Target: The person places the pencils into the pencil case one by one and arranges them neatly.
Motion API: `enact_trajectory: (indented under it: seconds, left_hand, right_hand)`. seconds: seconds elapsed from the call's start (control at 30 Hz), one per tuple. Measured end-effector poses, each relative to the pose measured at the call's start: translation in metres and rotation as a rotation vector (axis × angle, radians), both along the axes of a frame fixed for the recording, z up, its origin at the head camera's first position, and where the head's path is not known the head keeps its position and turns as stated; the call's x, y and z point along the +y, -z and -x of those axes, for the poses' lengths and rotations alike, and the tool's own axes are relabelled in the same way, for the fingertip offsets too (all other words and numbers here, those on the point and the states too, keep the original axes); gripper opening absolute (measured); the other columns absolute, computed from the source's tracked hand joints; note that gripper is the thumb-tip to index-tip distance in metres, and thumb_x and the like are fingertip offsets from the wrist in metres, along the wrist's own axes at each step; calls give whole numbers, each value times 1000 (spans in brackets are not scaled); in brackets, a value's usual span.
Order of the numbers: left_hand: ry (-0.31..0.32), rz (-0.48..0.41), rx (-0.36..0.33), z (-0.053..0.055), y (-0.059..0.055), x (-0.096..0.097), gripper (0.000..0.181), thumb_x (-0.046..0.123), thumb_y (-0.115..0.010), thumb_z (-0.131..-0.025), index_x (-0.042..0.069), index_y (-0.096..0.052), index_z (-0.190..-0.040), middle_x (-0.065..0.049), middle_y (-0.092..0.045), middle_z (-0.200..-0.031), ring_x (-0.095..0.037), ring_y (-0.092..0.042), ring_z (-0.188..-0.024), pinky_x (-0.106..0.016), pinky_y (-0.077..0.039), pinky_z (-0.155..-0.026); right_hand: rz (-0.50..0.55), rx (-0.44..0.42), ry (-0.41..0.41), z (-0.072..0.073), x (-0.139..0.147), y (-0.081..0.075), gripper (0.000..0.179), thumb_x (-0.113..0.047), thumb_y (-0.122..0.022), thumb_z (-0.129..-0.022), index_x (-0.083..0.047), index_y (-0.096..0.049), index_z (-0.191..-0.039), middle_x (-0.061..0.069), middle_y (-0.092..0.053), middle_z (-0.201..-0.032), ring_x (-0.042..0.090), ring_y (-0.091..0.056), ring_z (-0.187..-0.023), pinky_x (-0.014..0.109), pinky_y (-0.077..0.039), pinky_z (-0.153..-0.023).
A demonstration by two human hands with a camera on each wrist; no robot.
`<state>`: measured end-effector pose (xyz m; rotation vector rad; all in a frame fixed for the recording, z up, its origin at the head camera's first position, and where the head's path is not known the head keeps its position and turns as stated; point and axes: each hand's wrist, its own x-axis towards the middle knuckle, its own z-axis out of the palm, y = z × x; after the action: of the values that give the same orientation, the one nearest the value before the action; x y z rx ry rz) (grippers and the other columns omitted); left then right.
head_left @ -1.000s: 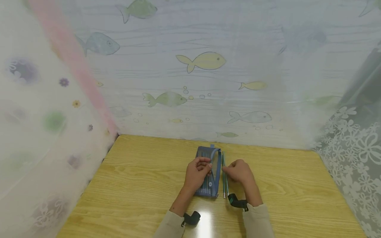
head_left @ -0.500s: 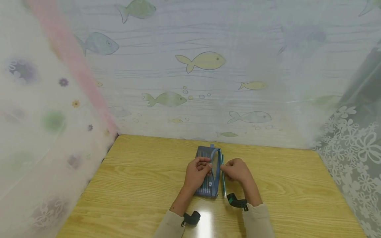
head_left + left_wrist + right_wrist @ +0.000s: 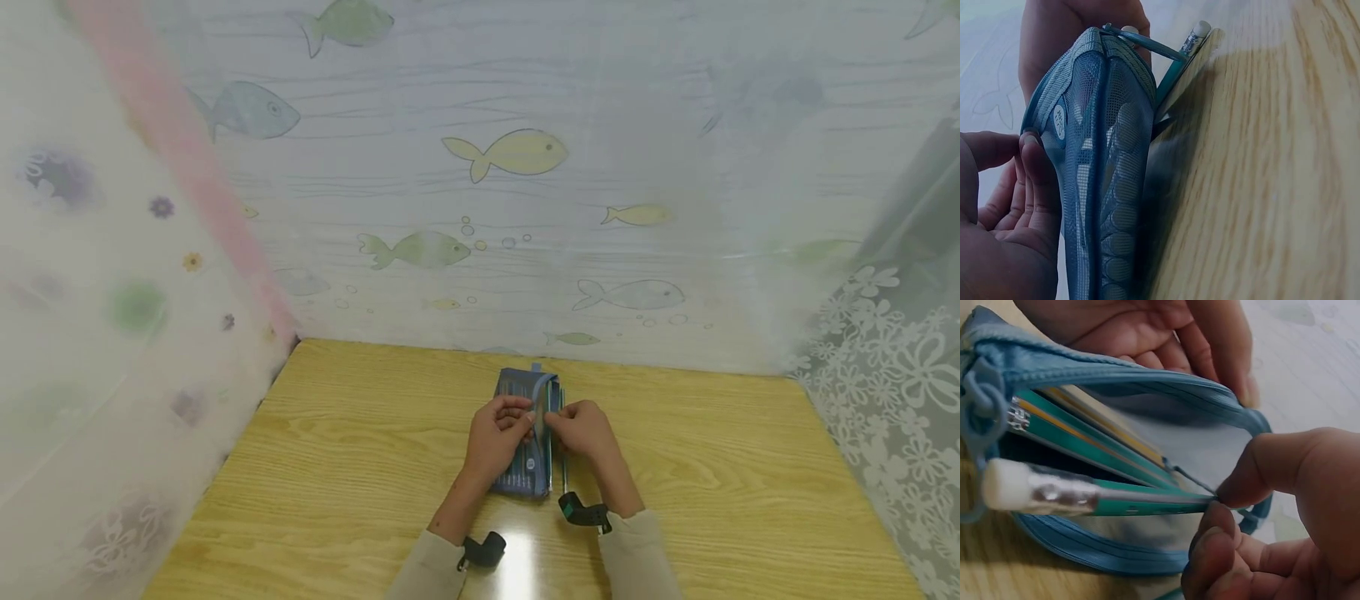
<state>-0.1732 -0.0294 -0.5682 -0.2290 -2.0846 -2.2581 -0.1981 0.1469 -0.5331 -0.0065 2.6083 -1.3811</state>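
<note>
A blue mesh pencil case (image 3: 516,382) lies on the table with its zipped mouth spread, several pencils showing through the mesh. My left hand (image 3: 497,442) pinches the upper edge of that mouth between thumb and forefinger. At the opening, my right hand (image 3: 588,429) pinches a green pencil (image 3: 1147,499) with a white eraser. In the right wrist view this pencil lies across the mouth, above other green pencils (image 3: 1079,437) inside. Another pencil (image 3: 565,473) rests on the table just right of the case, partly hidden by the right hand.
The wood-grain table (image 3: 337,467) stretches out on both sides. A fish-print curtain (image 3: 510,208) hangs along its back edge, with a flowered sheet (image 3: 112,375) at the left and a lace-pattern one (image 3: 900,392) at the right. A zip pull (image 3: 985,394) hangs at the case's end.
My right hand has drawn one pencil from beside the case leftward to its mouth. One pencil stays on the table. The left hand keeps its hold on the case edge.
</note>
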Motion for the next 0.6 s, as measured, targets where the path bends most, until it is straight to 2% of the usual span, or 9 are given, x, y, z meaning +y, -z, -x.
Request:
enact_trajectory:
  seconds: [0.2, 0.43, 0.6]
  left_hand:
    - [6, 3, -3, -1, 0, 0, 21, 4, -70, -102, -4, -70, -122, -23, -70, -100, -13, -68, -75, -23, -60, -67]
    - [3, 11, 0, 0, 0, 0, 21, 4, -71, -102, -4, -70, -121, -22, -70, -99, -13, -68, -75, -23, -60, -67]
    - [1, 7, -1, 0, 0, 1, 21, 5, -71, -102, -3, -70, -121, -20, -71, -99, -12, -69, -75, -23, -60, -67]
  right_hand:
    - [14, 12, 24, 1, -4, 3, 40, -18, -64, -94, -14, -54, -55, -4, -51, -49, 14, -50, -47, 26, -39, -47]
    - [-15, 1, 35, 2, -7, 8, 35, -20, -63, -96, -10, -61, -62, -1, -55, -53, 15, -52, -49, 26, -39, -47]
    - [-3, -7, 32, 3, -9, 9, 37, -18, -63, -94, -13, -56, -59, -2, -52, -52, 13, -50, -48, 25, -36, -46]
